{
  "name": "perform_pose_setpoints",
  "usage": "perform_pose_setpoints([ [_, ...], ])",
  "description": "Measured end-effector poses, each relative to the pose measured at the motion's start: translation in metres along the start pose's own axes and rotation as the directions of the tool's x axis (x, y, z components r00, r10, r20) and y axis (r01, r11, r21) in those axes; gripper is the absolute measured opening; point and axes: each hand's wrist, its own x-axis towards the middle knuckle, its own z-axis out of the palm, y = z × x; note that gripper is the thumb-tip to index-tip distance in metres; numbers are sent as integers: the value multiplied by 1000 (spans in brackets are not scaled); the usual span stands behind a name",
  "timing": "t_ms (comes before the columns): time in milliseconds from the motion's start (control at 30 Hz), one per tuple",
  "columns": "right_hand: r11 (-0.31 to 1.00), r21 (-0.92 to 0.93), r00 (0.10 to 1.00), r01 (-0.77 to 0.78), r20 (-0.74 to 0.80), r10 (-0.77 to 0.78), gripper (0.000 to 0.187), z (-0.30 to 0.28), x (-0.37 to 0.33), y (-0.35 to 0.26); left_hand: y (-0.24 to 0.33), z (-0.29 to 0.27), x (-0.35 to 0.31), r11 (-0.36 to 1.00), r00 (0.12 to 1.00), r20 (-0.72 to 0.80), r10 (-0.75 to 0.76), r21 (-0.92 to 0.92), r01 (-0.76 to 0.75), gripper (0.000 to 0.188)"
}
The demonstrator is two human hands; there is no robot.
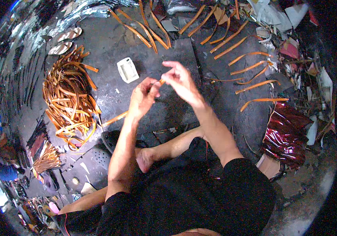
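My left hand (144, 95) is closed, thumb and fingers pinching a narrow orange-brown strap (115, 118). The strap's tail shows behind my left wrist, and a short end sticks out toward my right hand (179, 80). My right hand has its fingers apart, with the lower fingertips at or very near that end; slight blur hides whether they touch it. Beyond my left hand sits a small white rectangular tray (128, 70); its contents are too unclear to name. To the left lies a large tangled heap of similar straps (68, 102).
Separate straps (233, 48) lie in an arc at the far side and right of the dark floor (168, 112). Glossy dark-red sheet material (284, 135) is at right. Sandals (64, 41), a small strip bundle (46, 157) and scraps surround the left side. My bare foot (145, 159) is close below.
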Motion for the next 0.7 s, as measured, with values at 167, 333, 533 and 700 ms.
perform_pose_setpoints([
  [167,960,-270,994,-77,-93,54,33,-69,62,58,-88,-45,5,983,981,99,-168,95,159,25],
  [333,789,-603,974,-117,-226,-29,34,-83,81,85,-112,-53,11,952,989,14,-147,273,137,20],
  [533,617,-762,920,198,-73,-385,36,-6,75,50,-109,-41,17,908,996,-89,-11,416,47,14],
  [700,474,-787,918,396,335,-210,63,76,62,38,-100,-43,16,897,997,-71,15,442,18,12],
])
